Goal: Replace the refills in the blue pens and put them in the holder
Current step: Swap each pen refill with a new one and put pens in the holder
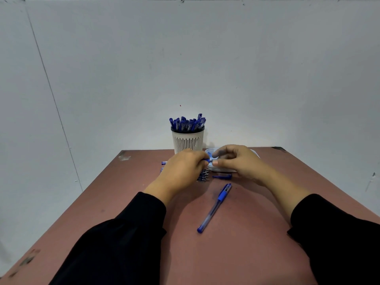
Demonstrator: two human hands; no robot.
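At table's point(127, 202) far edge, from the head view: left hand point(183, 171) curled round a blue pen point(206, 160), right hand point(238, 161) pinching that pen's tip end, over a white tray point(255, 154). Behind, holder point(188, 140) full of pens. Under left hand, refills point(204, 175). Nearer, a cap point(222, 176) and a whole pen point(214, 208) lying flat.

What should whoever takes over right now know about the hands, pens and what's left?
Left hand grips a blue pen part; right hand pinches its other end, above the white tray.
Holder at the table's far edge, already full of blue pens.
One capped pen lies mid-table, a loose cap and refills beyond it.
Left: finish the held pen, put it in the holder.
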